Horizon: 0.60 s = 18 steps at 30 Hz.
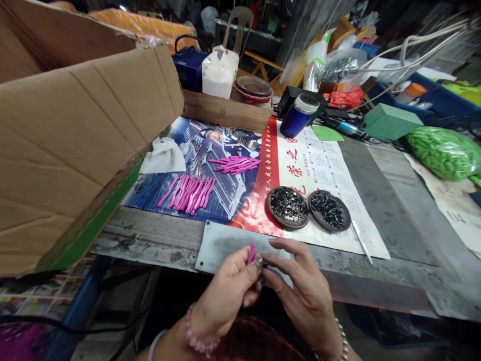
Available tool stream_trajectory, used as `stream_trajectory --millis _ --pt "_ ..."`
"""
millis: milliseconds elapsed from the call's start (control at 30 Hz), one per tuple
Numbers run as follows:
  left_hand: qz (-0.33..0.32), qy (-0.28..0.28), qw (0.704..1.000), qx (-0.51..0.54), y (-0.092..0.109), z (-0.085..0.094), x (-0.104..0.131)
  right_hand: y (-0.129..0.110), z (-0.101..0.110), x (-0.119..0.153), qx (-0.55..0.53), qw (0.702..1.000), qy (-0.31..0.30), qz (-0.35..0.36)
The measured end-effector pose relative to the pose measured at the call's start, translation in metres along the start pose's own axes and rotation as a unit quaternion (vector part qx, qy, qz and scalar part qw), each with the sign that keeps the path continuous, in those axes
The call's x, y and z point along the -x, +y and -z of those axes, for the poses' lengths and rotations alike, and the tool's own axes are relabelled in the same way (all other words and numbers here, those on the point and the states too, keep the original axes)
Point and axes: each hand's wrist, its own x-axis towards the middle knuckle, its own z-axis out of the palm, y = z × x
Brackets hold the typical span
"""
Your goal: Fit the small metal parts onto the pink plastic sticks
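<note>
My left hand is closed around a slim magenta plastic strip, whose upper end sticks out above the thumb. My right hand meets it, thumb and index finger pinched at the strip's lower part; a small dark bit shows there, too small to name. Both hands hover over a grey metal plate at the table's front edge. Beyond them stand a round dish of small dark parts and shiny washers and a second dish of dark screw-like pieces. Magenta strips lie in a near pile and a farther pile.
A big cardboard box blocks the left side. A calendar poster covers the tabletop, with a white cloth, a blue tumbler and a white pen-like tool on it. A green bag lies at right.
</note>
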Motion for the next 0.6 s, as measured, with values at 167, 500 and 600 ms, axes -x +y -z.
stream_trajectory --millis 167,500,600 --pt "0.029 0.005 0.999 0.015 -0.0003 0.0012 -0.0002 -0.0031 0.0022 -0.0062 0.061 0.996 -0.012 0.068" --pt "0.048 0.028 0.998 0.013 0.0025 -0.0006 0.0005 -0.0017 -0.0021 -0.0073 0.131 0.988 -0.004 0.086" --pt "0.068 0.01 0.996 0.049 0.004 0.0032 0.0025 0.0 -0.0025 -0.0063 0.135 0.986 0.001 0.1"
